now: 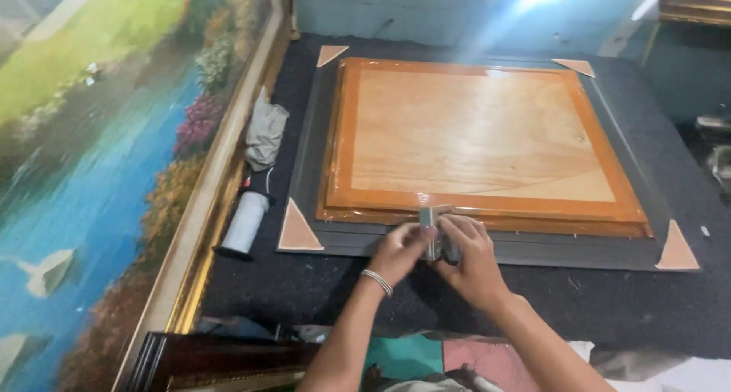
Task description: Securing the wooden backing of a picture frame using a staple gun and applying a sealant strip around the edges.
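A dark felt-covered table [304, 285] carries a grey picture frame [312, 156] lying face down with a wooden backing board [472, 133]. At its near edge, the left hand [397, 251] and right hand [470, 259] close together on a small metal tool [431, 228]. Steady, square pressure against the board's edge seems wise.

Both hands, left [400, 253] and right [470, 259], on metal tool [431, 228] at frame [487, 243] edge.
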